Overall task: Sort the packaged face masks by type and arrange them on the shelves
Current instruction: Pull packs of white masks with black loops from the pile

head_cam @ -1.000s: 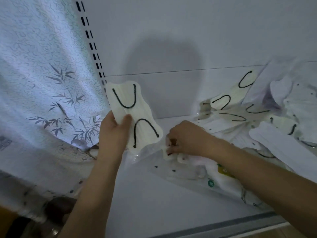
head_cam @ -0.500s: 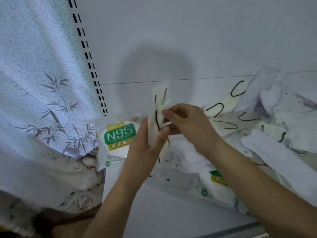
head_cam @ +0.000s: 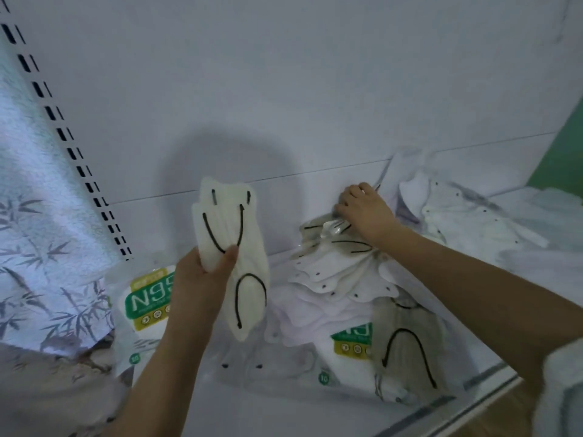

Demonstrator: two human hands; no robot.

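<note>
Nearest, on the shelf (head_cam: 284,414), lie flat clear bags. One at the left shows a green N95 label (head_cam: 148,302), and one at the right (head_cam: 350,345) does too. I think each bag has folded white masks inside, but I cannot count them. A grey mask (head_cam: 407,335) with a black loop lies on top of the right bag.

The left hand (head_cam: 202,279) pinches cream masks (head_cam: 232,247) — thumb in front, fingers behind — and holds them up above the shelf. They look light and soft, so they would bend and flop. The wrap looks shiny and may slip. A grip in the middle, like this one, seems best; the thin black loops could catch.

Farther back, the right hand (head_cam: 362,209) presses down on a pile (head_cam: 340,263) of loose masks by the back wall. Its fingers are curled on a crinkly clear wrap, though I cannot tell if they have really grabbed it. More white masks (head_cam: 467,219) lie heaped at the far right.
</note>
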